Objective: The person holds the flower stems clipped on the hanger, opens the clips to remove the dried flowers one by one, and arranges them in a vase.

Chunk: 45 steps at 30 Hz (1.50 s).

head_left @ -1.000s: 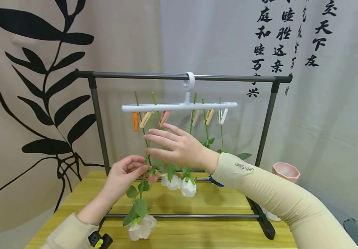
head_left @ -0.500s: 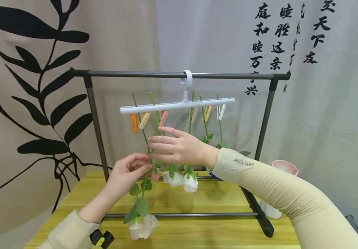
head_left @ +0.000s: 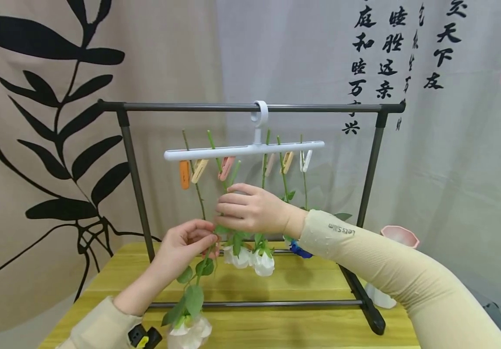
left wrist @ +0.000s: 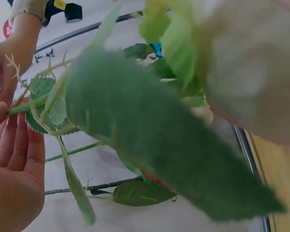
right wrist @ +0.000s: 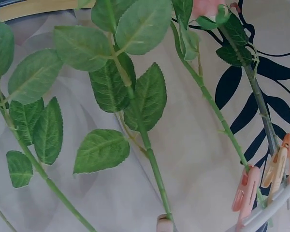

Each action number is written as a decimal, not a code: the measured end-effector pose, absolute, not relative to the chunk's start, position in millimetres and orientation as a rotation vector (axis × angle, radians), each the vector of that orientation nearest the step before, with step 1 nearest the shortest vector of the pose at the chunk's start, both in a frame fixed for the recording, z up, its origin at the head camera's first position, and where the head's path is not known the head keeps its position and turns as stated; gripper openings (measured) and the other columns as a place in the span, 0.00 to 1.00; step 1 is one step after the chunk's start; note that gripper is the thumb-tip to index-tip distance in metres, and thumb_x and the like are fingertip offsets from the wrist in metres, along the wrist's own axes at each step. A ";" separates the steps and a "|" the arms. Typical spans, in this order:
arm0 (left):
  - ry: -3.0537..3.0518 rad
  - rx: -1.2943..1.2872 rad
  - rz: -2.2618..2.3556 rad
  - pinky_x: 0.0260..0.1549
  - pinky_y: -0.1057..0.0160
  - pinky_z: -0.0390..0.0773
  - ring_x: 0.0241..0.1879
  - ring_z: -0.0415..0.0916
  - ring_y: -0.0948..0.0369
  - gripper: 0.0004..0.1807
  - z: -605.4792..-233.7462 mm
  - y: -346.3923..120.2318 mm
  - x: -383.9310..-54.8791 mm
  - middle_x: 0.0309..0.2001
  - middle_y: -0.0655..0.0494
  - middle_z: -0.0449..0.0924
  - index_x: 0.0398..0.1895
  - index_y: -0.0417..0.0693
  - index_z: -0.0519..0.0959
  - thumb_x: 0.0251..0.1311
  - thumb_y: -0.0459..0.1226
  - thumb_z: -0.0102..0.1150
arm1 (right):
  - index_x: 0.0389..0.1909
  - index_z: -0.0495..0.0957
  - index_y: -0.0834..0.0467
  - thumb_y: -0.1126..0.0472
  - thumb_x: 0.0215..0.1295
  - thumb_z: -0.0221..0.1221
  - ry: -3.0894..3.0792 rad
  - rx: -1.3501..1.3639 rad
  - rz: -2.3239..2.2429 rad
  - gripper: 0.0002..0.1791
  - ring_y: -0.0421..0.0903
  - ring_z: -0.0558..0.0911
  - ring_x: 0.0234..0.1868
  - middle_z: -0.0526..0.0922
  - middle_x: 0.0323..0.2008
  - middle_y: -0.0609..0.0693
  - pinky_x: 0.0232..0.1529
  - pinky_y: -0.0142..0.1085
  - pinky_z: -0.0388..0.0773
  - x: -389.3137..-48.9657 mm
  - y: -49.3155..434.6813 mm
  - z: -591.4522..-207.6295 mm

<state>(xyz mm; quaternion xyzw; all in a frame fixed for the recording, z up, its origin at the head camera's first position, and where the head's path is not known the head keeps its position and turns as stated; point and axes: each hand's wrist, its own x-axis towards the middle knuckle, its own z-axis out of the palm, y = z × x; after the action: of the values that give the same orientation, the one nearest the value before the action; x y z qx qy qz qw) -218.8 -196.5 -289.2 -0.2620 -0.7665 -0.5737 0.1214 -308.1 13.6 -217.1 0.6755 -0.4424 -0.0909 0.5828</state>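
My left hand (head_left: 189,242) pinches the green stem of a white rose (head_left: 189,333) hanging bloom down. Its leaves and pale bloom fill much of the left wrist view, where the thumb and fingers meet on the stem (left wrist: 29,105). Higher up, my right hand (head_left: 255,209) curls its fingers round the upper stem, whose cut end (head_left: 235,170) pokes out above them; its thumb is hidden. Behind the hands hangs a white hanger (head_left: 242,151) with several clips, among them a pink clip (head_left: 226,168) and an orange clip (head_left: 184,174). Other roses (head_left: 262,263) hang upside down from it.
A dark metal rack (head_left: 180,107) carries the hanger and stands on a wooden table (head_left: 250,325). To the right stand a pink pot (head_left: 400,236) and a white object (head_left: 380,296). A blue flower (head_left: 299,249) shows below the right forearm. A printed curtain (head_left: 167,58) hangs behind.
My right hand's fingers, straighter before, have curled in, and the hand has shifted slightly right. The held rose's stem end now leans right; its bloom has swung a little left and down.
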 end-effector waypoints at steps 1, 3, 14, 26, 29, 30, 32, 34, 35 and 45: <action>-2.237 -0.767 -1.681 0.28 0.63 0.79 0.29 0.81 0.59 0.13 -289.6 -196.4 -219.1 0.39 0.42 0.83 0.50 0.34 0.76 0.67 0.33 0.58 | 0.35 0.85 0.53 0.65 0.64 0.63 -1.037 1.575 -0.211 0.04 0.44 0.81 0.43 0.83 0.39 0.48 0.52 0.40 0.76 -307.9 15.2 -217.5; -2.234 -0.770 -1.681 0.28 0.62 0.80 0.30 0.80 0.58 0.13 -290.0 -196.4 -220.2 0.39 0.42 0.82 0.50 0.34 0.77 0.67 0.34 0.57 | 0.36 0.85 0.53 0.65 0.63 0.64 -1.047 1.571 -0.208 0.04 0.44 0.82 0.43 0.83 0.39 0.48 0.52 0.40 0.76 -306.9 19.3 -217.3; -2.125 -0.561 -1.600 0.37 0.61 0.81 0.40 0.80 0.61 0.16 -279.5 -205.3 -241.7 0.44 0.44 0.82 0.52 0.37 0.77 0.69 0.41 0.55 | 0.39 0.86 0.55 0.66 0.65 0.61 -1.139 1.482 -0.154 0.07 0.46 0.82 0.42 0.84 0.39 0.50 0.49 0.42 0.77 -299.7 69.0 -210.8; -1.857 -0.279 -1.836 0.41 0.67 0.76 0.43 0.75 0.64 0.15 -279.2 -205.5 -278.2 0.43 0.61 0.77 0.52 0.48 0.72 0.66 0.40 0.60 | 0.39 0.85 0.60 0.67 0.68 0.58 -1.239 1.351 0.066 0.07 0.54 0.82 0.37 0.85 0.37 0.56 0.41 0.49 0.76 -290.0 140.5 -211.7; -1.772 -0.301 -1.921 0.46 0.63 0.74 0.46 0.75 0.64 0.16 -279.0 -203.1 -288.3 0.45 0.62 0.78 0.55 0.54 0.72 0.66 0.40 0.60 | 0.37 0.86 0.61 0.65 0.69 0.57 -1.261 1.291 0.142 0.08 0.56 0.82 0.36 0.85 0.35 0.57 0.40 0.50 0.75 -288.5 152.2 -212.4; -1.740 -0.313 -1.946 0.46 0.61 0.73 0.47 0.75 0.63 0.16 -278.8 -202.0 -291.2 0.45 0.62 0.79 0.55 0.55 0.73 0.66 0.40 0.61 | 0.36 0.86 0.61 0.64 0.69 0.58 -1.266 1.272 0.165 0.09 0.57 0.82 0.35 0.85 0.34 0.57 0.40 0.50 0.75 -288.5 155.3 -212.8; -1.682 -0.342 -1.984 0.47 0.59 0.71 0.47 0.75 0.62 0.16 -276.9 -197.0 -295.8 0.45 0.61 0.80 0.55 0.54 0.74 0.65 0.40 0.61 | 0.35 0.86 0.62 0.63 0.70 0.57 -1.283 1.242 0.208 0.09 0.57 0.81 0.35 0.85 0.34 0.58 0.40 0.50 0.75 -288.2 162.7 -214.0; -1.631 -0.368 -2.019 0.46 0.60 0.72 0.47 0.76 0.61 0.16 -275.5 -192.0 -299.8 0.46 0.60 0.81 0.54 0.53 0.75 0.65 0.39 0.62 | 0.34 0.86 0.63 0.63 0.69 0.58 -1.295 1.219 0.246 0.10 0.58 0.81 0.34 0.85 0.33 0.58 0.40 0.51 0.74 -288.0 168.8 -215.5; -1.611 -0.374 -2.031 0.45 0.61 0.73 0.47 0.76 0.61 0.16 -274.7 -189.3 -301.4 0.45 0.60 0.81 0.54 0.53 0.75 0.64 0.39 0.62 | 0.33 0.86 0.63 0.63 0.69 0.58 -1.300 1.210 0.261 0.10 0.58 0.81 0.34 0.85 0.32 0.58 0.40 0.51 0.74 -287.5 171.8 -216.3; -1.508 -0.398 -2.066 0.38 0.64 0.78 0.43 0.78 0.60 0.10 -266.5 -176.7 -310.9 0.41 0.60 0.83 0.48 0.49 0.76 0.66 0.37 0.60 | 0.32 0.86 0.64 0.62 0.70 0.58 -1.340 1.113 0.317 0.12 0.59 0.80 0.32 0.84 0.30 0.58 0.38 0.49 0.71 -285.6 197.4 -222.4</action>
<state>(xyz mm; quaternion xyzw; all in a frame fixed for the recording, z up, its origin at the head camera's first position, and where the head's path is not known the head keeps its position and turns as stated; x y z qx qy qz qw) -310.9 -176.7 -266.5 -0.1478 -0.5603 -0.7679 0.2731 -285.6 197.4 -222.4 0.4865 -0.5858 0.1386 0.6332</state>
